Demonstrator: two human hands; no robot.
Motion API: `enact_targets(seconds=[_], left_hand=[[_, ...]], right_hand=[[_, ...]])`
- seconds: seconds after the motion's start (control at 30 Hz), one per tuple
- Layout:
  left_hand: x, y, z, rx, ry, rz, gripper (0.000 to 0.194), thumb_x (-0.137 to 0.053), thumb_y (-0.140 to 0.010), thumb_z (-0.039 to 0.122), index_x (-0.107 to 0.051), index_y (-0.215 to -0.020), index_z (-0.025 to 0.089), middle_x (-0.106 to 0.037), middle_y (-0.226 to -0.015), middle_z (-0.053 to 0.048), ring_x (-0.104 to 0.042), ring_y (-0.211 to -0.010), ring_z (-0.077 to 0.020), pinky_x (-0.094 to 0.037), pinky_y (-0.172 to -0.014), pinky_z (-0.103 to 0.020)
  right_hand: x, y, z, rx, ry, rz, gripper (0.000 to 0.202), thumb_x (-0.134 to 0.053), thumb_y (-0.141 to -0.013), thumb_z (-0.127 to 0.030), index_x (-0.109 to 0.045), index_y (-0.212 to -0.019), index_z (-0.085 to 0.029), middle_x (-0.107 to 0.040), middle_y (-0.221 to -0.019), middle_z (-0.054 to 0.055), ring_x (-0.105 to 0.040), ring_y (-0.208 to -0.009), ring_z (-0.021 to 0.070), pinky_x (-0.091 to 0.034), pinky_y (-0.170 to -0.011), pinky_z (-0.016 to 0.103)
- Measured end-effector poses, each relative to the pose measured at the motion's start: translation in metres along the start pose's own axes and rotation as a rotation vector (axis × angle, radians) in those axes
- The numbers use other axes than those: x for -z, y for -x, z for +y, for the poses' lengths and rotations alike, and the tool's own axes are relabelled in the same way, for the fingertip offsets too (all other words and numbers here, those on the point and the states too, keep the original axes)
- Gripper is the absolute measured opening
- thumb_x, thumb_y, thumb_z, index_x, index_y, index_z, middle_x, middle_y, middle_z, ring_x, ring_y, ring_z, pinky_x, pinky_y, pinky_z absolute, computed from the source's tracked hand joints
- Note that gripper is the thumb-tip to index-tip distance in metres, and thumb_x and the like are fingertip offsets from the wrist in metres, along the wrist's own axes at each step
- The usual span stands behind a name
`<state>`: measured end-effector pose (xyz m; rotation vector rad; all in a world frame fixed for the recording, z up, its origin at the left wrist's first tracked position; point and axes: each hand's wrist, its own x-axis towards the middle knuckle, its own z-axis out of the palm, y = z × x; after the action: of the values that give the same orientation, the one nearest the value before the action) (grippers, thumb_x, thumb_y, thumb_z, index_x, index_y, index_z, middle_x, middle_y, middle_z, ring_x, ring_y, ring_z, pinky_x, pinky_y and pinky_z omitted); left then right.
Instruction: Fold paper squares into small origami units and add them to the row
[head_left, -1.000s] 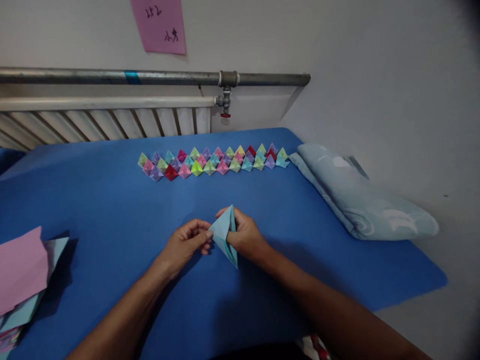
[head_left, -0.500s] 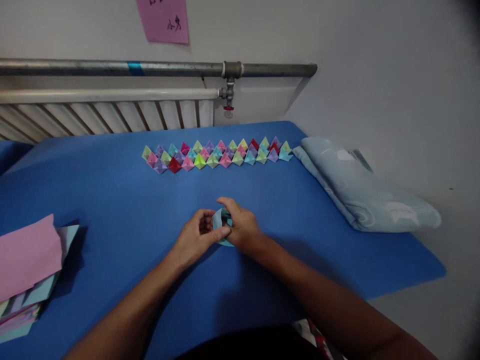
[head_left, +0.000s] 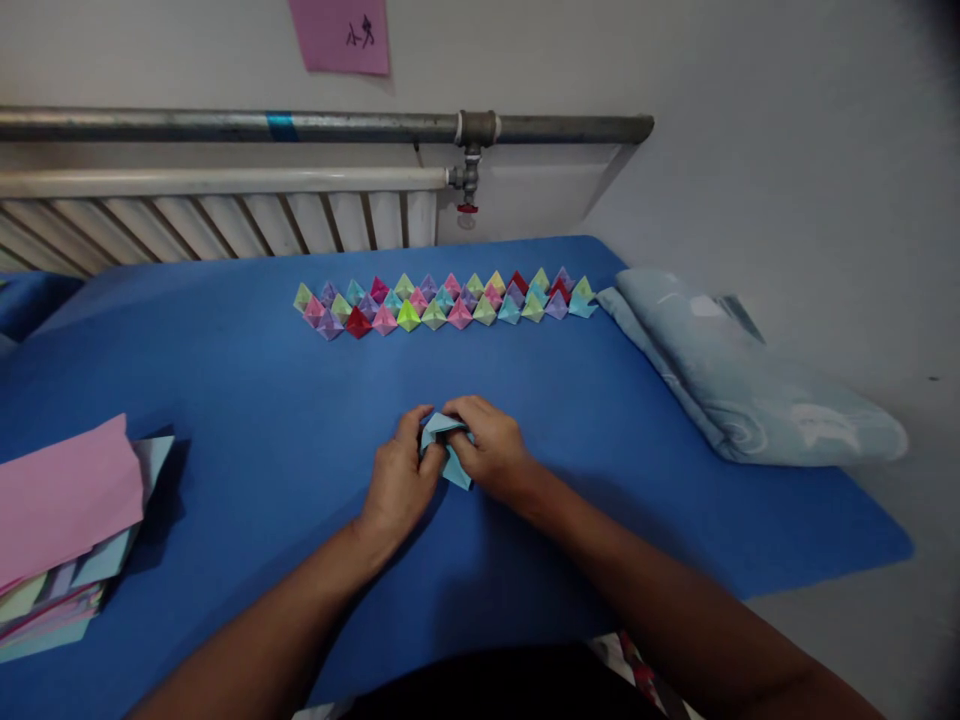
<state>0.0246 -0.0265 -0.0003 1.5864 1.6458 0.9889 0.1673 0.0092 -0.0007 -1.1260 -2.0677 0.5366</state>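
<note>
A partly folded piece of light blue paper (head_left: 454,466) is held between my two hands above the blue surface (head_left: 285,400). My left hand (head_left: 401,475) grips its left side, thumb in front and fingers behind. On the right, my right hand (head_left: 491,445) is closed on the paper's upper right edge, with its thumb inside the fold. The fingers hide part of the paper. Beyond the hands, several small folded paper pieces (head_left: 409,316) in many colours stand in close rows.
A stack of coloured paper sheets (head_left: 67,490), pink on top, lies at the left. At the right is a folded pale blue blanket (head_left: 720,370) against the wall. Behind the surface are a radiator (head_left: 262,220), a metal pipe (head_left: 360,127) and a valve (head_left: 469,180).
The light blue paper has been turned in my hands, and a pointed flap now shows below. My right fingers have curled over its top. The view has shifted slightly.
</note>
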Motion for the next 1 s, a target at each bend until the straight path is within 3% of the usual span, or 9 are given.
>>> enact_targets(seconds=[0.17,0.37,0.5,0.7,0.8,0.9,1.0], left_hand=[[0.007,-0.003,0.001,0.003,0.068,0.065,0.027,-0.054,-0.081,0.018,-0.06,-0.107,0.02,-0.068,-0.086,-0.003,-0.058,-0.064,-0.0144,-0.043,-0.064,-0.028],[0.008,-0.006,-0.001,0.064,0.509,0.021,0.015,-0.055,-0.083,0.024,-0.06,-0.097,0.022,-0.065,-0.083,0.001,-0.057,-0.068,-0.0122,-0.044,-0.065,-0.025],[0.011,-0.006,0.002,0.129,0.677,0.03,0.011,-0.062,-0.079,0.025,-0.063,-0.089,0.021,-0.063,-0.079,0.002,-0.053,-0.068,-0.01,-0.042,-0.065,-0.022],[0.017,-0.007,0.005,0.229,0.888,-0.144,0.022,-0.071,-0.071,0.023,-0.067,-0.093,0.021,-0.064,-0.074,0.002,-0.056,-0.067,-0.0111,-0.045,-0.065,-0.023],[0.02,-0.011,0.007,0.284,1.009,-0.22,0.041,-0.074,-0.071,0.038,-0.065,-0.106,0.019,-0.068,-0.085,-0.003,-0.062,-0.073,-0.0156,-0.05,-0.067,-0.028],[0.02,-0.016,0.007,0.402,1.022,-0.202,0.052,-0.069,-0.074,0.054,-0.065,-0.11,0.016,-0.067,-0.084,-0.006,-0.062,-0.068,-0.0159,-0.051,-0.06,-0.029],[0.019,-0.018,0.005,0.495,0.984,-0.194,0.045,-0.075,-0.072,0.045,-0.068,-0.104,0.014,-0.064,-0.076,-0.003,-0.059,-0.063,-0.0123,-0.05,-0.056,-0.025]], right_hand=[[0.002,-0.001,0.001,-0.086,-0.113,0.017,0.019,-0.048,-0.079,-0.014,-0.061,-0.09,-0.021,-0.066,-0.083,0.002,-0.059,-0.077,0.0158,-0.045,-0.073,0.027],[-0.002,-0.002,0.0,-0.46,-0.546,0.023,0.028,-0.045,-0.075,-0.024,-0.063,-0.096,-0.022,-0.052,-0.053,-0.007,-0.045,-0.041,0.0099,-0.035,-0.042,0.021],[0.0,-0.003,-0.005,-0.548,-0.757,0.038,0.029,-0.047,-0.07,-0.029,-0.064,-0.092,-0.02,-0.045,-0.042,-0.009,-0.041,-0.035,0.0087,-0.03,-0.036,0.019],[0.004,-0.004,-0.006,-0.539,-0.767,0.05,0.026,-0.05,-0.071,-0.029,-0.064,-0.091,-0.019,-0.046,-0.041,-0.009,-0.043,-0.036,0.0089,-0.032,-0.037,0.018],[0.004,-0.003,-0.002,-0.524,-0.696,0.047,0.027,-0.048,-0.074,-0.027,-0.064,-0.095,-0.02,-0.047,-0.045,-0.009,-0.044,-0.038,0.0092,-0.035,-0.038,0.019],[0.003,-0.002,0.003,-0.355,-0.518,0.073,0.027,-0.049,-0.076,-0.021,-0.065,-0.098,-0.022,-0.062,-0.066,-0.003,-0.056,-0.056,0.0113,-0.046,-0.053,0.022],[0.002,0.0,0.005,-0.104,-0.316,0.03,0.03,-0.048,-0.079,-0.016,-0.066,-0.103,-0.022,-0.068,-0.095,0.004,-0.062,-0.085,0.0158,-0.05,-0.079,0.03]])
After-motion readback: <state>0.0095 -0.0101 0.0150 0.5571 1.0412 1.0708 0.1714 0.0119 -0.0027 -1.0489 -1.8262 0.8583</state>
